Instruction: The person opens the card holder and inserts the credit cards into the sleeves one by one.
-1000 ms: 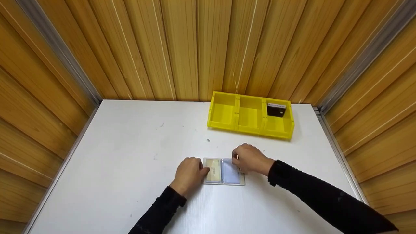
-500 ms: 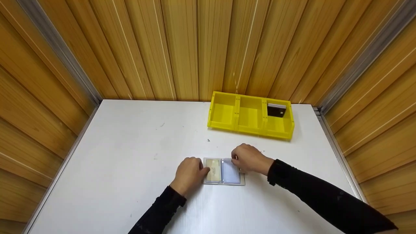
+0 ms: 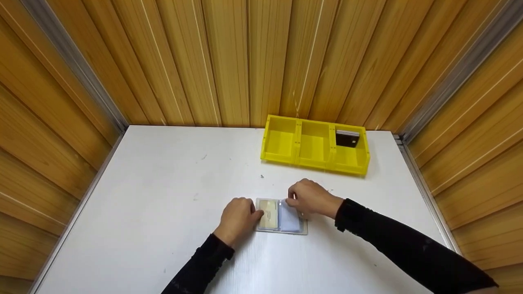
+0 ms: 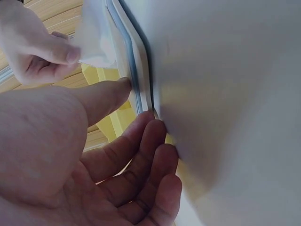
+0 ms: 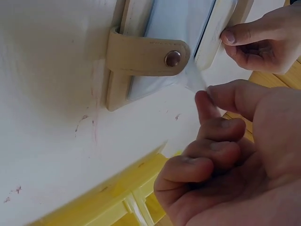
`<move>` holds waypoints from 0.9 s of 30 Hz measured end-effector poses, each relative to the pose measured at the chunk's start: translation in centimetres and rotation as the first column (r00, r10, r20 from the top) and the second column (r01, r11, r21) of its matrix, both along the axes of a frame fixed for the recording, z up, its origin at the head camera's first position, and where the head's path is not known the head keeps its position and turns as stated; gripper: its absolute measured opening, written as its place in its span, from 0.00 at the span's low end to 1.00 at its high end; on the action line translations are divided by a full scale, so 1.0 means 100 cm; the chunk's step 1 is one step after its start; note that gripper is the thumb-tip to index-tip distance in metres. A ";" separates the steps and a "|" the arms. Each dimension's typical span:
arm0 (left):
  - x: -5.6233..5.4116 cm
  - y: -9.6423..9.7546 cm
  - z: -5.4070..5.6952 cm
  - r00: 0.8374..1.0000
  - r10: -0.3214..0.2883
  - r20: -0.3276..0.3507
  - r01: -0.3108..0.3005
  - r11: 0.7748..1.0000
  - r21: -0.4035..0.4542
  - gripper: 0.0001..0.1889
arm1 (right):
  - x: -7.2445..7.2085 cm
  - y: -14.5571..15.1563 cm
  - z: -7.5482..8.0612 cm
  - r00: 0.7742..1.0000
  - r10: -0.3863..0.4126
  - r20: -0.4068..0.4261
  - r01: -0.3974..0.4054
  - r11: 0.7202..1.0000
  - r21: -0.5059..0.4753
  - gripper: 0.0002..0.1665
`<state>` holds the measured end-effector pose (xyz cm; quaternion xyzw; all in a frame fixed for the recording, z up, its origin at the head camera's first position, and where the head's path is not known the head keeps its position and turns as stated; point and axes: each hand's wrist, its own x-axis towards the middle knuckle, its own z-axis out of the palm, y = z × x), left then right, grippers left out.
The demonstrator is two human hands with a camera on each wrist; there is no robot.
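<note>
A beige card holder [image 3: 280, 229] lies spread on the white table, with a pale yellow card [image 3: 268, 214] behind clear plastic on its left side. My left hand [image 3: 238, 219] grips its left edge; in the left wrist view the thumb [image 4: 106, 96] presses on top and fingertips meet the edge. Between thumb and forefinger, my right hand [image 3: 312, 199] pinches the upper corner of a clear plastic sleeve [image 3: 289, 219] on the right side. The right wrist view shows that corner [image 5: 196, 80] drawn up off the cover, beside a strap [image 5: 141, 56] with a metal snap.
Behind the hands, a yellow three-compartment bin [image 3: 314, 143] stands near the back edge of the table [image 3: 163, 183]. Dark cards [image 3: 347, 139] stand in its right compartment. Wood-patterned walls [image 3: 229, 61] enclose the back and both sides.
My right hand has shifted slightly left, bringing the pinched sleeve corner with it, and the sleeve now slants away from the cover's right edge. My left hand has stayed in place.
</note>
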<state>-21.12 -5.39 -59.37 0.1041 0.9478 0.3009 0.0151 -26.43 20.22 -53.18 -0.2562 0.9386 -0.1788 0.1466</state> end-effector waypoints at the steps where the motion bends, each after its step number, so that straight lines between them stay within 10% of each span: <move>1: 0.000 0.000 0.000 1.000 0.001 0.002 -0.001 1.000 0.001 0.15 | -0.001 -0.001 0.000 1.000 0.008 -0.003 -0.008 1.000 -0.012 0.14; 27: 0.000 -0.001 -0.001 0.997 -0.012 -0.071 0.011 1.000 -0.022 0.17 | -0.015 -0.042 -0.012 0.998 -0.035 0.058 0.046 0.980 -0.192 0.15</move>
